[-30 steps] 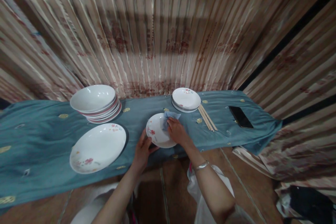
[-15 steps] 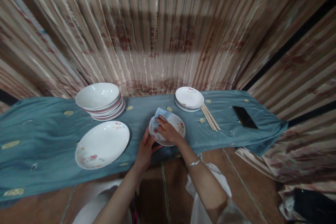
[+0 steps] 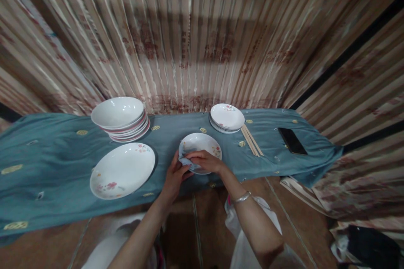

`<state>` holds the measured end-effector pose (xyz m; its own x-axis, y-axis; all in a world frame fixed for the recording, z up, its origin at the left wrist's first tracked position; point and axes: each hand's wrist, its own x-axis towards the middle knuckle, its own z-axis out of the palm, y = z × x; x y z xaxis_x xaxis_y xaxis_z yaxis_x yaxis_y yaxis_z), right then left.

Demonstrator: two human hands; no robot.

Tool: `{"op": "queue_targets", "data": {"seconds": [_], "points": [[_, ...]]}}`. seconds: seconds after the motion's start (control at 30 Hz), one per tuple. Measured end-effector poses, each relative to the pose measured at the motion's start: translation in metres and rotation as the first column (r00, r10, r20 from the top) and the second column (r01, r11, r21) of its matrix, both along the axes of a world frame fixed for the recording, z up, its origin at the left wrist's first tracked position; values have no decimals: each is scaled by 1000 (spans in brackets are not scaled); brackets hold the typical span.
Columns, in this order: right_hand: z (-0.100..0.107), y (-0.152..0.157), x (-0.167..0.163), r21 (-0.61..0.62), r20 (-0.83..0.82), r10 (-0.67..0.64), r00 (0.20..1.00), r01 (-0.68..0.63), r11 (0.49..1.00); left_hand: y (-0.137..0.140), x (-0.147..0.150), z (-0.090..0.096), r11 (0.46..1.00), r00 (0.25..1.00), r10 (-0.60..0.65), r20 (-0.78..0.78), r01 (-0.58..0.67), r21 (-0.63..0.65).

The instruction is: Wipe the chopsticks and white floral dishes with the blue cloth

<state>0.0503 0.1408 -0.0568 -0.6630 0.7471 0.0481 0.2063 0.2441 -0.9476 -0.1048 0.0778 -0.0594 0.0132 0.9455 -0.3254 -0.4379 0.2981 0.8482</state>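
Observation:
A small white plate (image 3: 202, 141) with a floral pattern sits at the front middle of the cloth-covered table. My left hand (image 3: 176, 173) grips its near left rim, thumb over the edge. With my right hand (image 3: 205, 161) I press a light blue cloth (image 3: 186, 159) onto the plate's left side, fingers closed on the cloth. The cloth bunches close to my left thumb. To the left lies a large oval white plate (image 3: 123, 170) with flowers. Behind the small plate, to the right, stands a stack of small floral plates (image 3: 227, 117).
A stack of white bowls (image 3: 118, 113) stands at the back left. Wooden chopsticks (image 3: 251, 141) lie beside the small plates, and a black phone (image 3: 292, 141) rests farther right. The blue-green tablecloth (image 3: 57, 168) hangs over the front edge. A pleated curtain (image 3: 189, 50) closes off the back.
My right hand has slid the cloth from the far left part of the plate toward the near left rim, closer to my left hand. The plate has stayed in place.

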Motion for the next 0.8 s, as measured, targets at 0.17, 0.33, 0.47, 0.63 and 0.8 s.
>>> {"op": "queue_targets", "data": {"seconds": [0.17,0.33,0.47,0.63,0.8], "points": [[10,-10,14,-50,178,-16,984,26,998,0,-1,4,998,999,-52,15,52,23],[22,-17,29,125,440,-160,884,116,985,1,-2,6,998,998,-60,17,60,25],[27,-19,34,313,632,-322,705,148,938,1,-3,6,998,998,-53,19,53,16],[26,-19,29,478,695,-488,528,168,862,2,-2,6,999,999,-41,12,41,4],[22,-19,24,542,691,-570,445,203,816,1,-2,8,999,999,-46,17,46,5]]}}
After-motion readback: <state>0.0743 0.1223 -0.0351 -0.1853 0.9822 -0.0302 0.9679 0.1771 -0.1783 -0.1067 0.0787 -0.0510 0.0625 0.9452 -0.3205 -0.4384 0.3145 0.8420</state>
